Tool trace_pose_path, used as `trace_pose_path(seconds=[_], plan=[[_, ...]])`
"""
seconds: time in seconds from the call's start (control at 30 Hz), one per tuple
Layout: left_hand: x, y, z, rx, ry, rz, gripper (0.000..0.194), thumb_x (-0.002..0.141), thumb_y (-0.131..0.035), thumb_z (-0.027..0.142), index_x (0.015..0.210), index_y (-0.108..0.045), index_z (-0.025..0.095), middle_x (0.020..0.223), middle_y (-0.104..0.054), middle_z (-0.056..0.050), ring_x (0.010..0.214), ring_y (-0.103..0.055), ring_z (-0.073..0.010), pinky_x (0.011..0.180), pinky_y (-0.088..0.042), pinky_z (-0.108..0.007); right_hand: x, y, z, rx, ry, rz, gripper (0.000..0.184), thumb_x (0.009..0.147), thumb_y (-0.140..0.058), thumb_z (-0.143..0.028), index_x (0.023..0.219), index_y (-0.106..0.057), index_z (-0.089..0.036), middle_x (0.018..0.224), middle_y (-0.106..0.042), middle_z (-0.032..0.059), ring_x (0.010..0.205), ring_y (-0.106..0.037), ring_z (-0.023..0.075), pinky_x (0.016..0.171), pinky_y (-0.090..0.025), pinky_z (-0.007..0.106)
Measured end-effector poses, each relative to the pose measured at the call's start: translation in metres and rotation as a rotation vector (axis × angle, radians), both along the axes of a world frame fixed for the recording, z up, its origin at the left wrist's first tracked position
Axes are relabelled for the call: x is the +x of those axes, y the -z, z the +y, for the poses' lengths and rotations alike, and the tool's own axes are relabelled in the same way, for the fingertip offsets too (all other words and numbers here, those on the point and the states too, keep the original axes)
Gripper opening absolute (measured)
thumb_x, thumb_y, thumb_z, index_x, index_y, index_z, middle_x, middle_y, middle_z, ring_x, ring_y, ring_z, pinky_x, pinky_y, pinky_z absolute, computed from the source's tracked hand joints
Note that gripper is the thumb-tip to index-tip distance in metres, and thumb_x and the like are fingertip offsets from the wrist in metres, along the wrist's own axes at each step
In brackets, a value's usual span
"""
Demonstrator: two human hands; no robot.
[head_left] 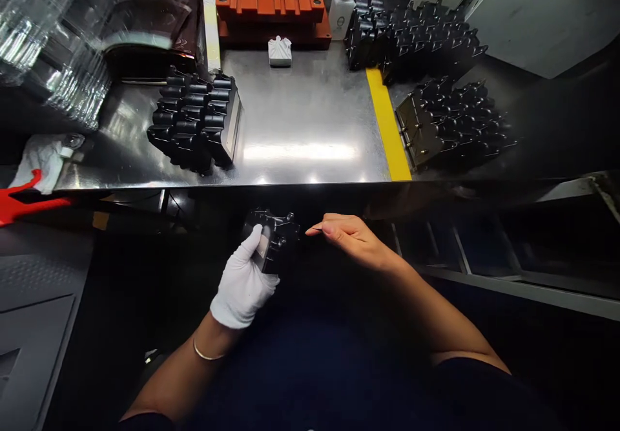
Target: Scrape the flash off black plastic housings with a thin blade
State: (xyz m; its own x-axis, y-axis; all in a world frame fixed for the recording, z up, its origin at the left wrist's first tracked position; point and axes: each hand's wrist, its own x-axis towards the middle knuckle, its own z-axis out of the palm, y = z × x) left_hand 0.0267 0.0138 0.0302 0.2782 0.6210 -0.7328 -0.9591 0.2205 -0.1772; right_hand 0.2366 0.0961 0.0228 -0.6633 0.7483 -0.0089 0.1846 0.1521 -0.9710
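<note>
My left hand (245, 285), in a white glove, is closed around a black moulded part (278, 240) in front of the bench edge. The part has small raised posts and a pale, flat patch by my thumb. Just to its right, my bare right hand (352, 237) is closed in a pinch, with thumb and index finger together pointing at the part and apart from it. A thin dark sliver shows at the fingertips, too small to name. On the bench, similar black parts stand in a block at left (194, 121) and another block at right (450, 124).
A steel bench (300, 114) spans the front, with yellow tape (387, 124) across it. At the back are an orange fixture (271, 4), a white dispenser bottle (341, 11) and a small white block (279, 52). Clear plastic trays (53, 43) are stacked left, near a red handle (29, 201).
</note>
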Motion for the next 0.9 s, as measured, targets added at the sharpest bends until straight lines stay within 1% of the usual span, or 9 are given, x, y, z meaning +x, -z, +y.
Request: trace_pose_path(seconds=[0.13,0.23,0.33,0.47,0.6,0.67,0.73,0.83,0.9], plan=[[0.006,0.001,0.001,0.018,-0.033,-0.018,0.045,0.102,-0.027,0.025,0.107,-0.071,0.014,0.085,-0.079,-0.006,0.078,-0.074,-0.0097,0.073,-0.056,-0.012,-0.024,0.009,-0.020,-0.005,0.179,0.062,0.046,0.092,-0.049,-0.053,0.073,-0.067,-0.016,0.071,-0.055,0.0017,0.068,-0.052,0.0112,0.064,-0.042,0.025],[0.009,0.005,0.000,0.082,-0.021,0.007,0.054,0.103,-0.022,0.025,0.092,-0.074,0.013,0.083,-0.079,-0.008,0.079,-0.075,-0.0108,0.072,-0.056,-0.012,-0.037,0.015,-0.032,-0.117,0.250,0.080,0.048,0.091,-0.048,-0.057,0.069,-0.062,-0.016,0.068,-0.054,0.0003,0.064,-0.050,0.0106,0.062,-0.040,0.025],[0.011,0.008,-0.002,0.139,-0.027,0.033,0.061,0.103,-0.016,0.023,0.085,-0.074,0.014,0.081,-0.079,-0.007,0.078,-0.075,-0.0101,0.072,-0.056,-0.012,-0.046,0.018,-0.042,-0.227,0.326,0.099,0.048,0.090,-0.048,-0.058,0.068,-0.057,-0.016,0.063,-0.049,-0.0019,0.059,-0.043,0.0089,0.056,-0.036,0.023],[0.014,0.009,-0.004,0.140,-0.023,0.047,0.065,0.103,-0.013,0.023,0.086,-0.074,0.014,0.082,-0.079,-0.007,0.079,-0.074,-0.0090,0.074,-0.055,-0.010,-0.050,0.018,-0.049,-0.231,0.384,0.109,0.048,0.089,-0.049,-0.057,0.066,-0.054,-0.016,0.060,-0.043,-0.0031,0.056,-0.037,0.0080,0.052,-0.033,0.022],[0.016,0.009,-0.006,0.140,-0.014,0.062,0.060,0.103,-0.013,0.024,0.104,-0.073,0.017,0.082,-0.079,-0.005,0.080,-0.074,-0.0086,0.077,-0.055,-0.012,-0.049,0.017,-0.050,-0.225,0.401,0.086,0.045,0.090,-0.050,-0.053,0.065,-0.055,-0.016,0.058,-0.043,-0.0033,0.054,-0.037,0.0078,0.049,-0.033,0.022],[0.018,0.009,-0.006,0.142,-0.016,0.066,0.056,0.103,-0.014,0.024,0.115,-0.069,0.019,0.082,-0.079,-0.004,0.080,-0.074,-0.0089,0.076,-0.056,-0.013,-0.051,0.020,-0.052,-0.174,0.451,0.073,0.041,0.090,-0.051,-0.050,0.069,-0.059,-0.016,0.060,-0.049,-0.0019,0.056,-0.043,0.0090,0.051,-0.036,0.022],[0.019,0.008,-0.005,0.147,-0.009,0.048,0.053,0.103,-0.015,0.025,0.122,-0.065,0.020,0.084,-0.079,-0.004,0.082,-0.074,-0.0090,0.074,-0.056,-0.013,-0.054,0.025,-0.054,-0.051,0.536,0.071,0.037,0.091,-0.051,-0.046,0.073,-0.062,-0.016,0.064,-0.056,0.0003,0.060,-0.049,0.0109,0.054,-0.040,0.023],[0.018,0.007,-0.005,0.150,0.019,-0.004,0.048,0.103,-0.020,0.026,0.127,-0.061,0.022,0.086,-0.079,-0.004,0.080,-0.074,-0.0084,0.073,-0.055,-0.011,-0.057,0.032,-0.057,0.134,0.694,0.079,0.035,0.094,-0.049,-0.042,0.073,-0.061,-0.018,0.064,-0.056,0.0003,0.059,-0.050,0.0111,0.057,-0.043,0.024],[0.017,0.006,-0.005,0.137,0.027,-0.029,0.046,0.103,-0.022,0.026,0.129,-0.060,0.023,0.085,-0.079,-0.003,0.077,-0.074,-0.0079,0.072,-0.055,-0.011,-0.054,0.032,-0.055,0.192,0.730,0.078,0.033,0.095,-0.048,-0.040,0.074,-0.061,-0.018,0.065,-0.058,0.0002,0.058,-0.052,0.0108,0.058,-0.045,0.024]])
